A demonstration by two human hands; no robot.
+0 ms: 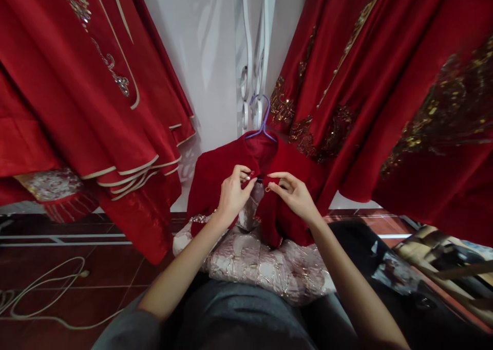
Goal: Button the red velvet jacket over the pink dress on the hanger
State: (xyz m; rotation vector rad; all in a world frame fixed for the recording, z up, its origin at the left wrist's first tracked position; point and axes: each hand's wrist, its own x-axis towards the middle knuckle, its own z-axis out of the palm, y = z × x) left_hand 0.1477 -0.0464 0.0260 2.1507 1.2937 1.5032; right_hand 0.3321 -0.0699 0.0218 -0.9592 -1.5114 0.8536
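Both front edges of a red jacket (215, 165) are pinched right now — the left hand (233, 193) nips one, the right hand (295, 196) the other, just by a small gold-coloured loop (267, 189). Purple hanger (265, 120) at its collar, the jacket sits above pale pink brocade fabric (265, 265) — embellished red garments (111, 124) hang on either side, white metalwork (246, 36) behind.

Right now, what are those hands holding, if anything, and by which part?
A red jacket: the left hand pinches one front edge below the collar, the right hand the opposite edge, by a small golden loop.
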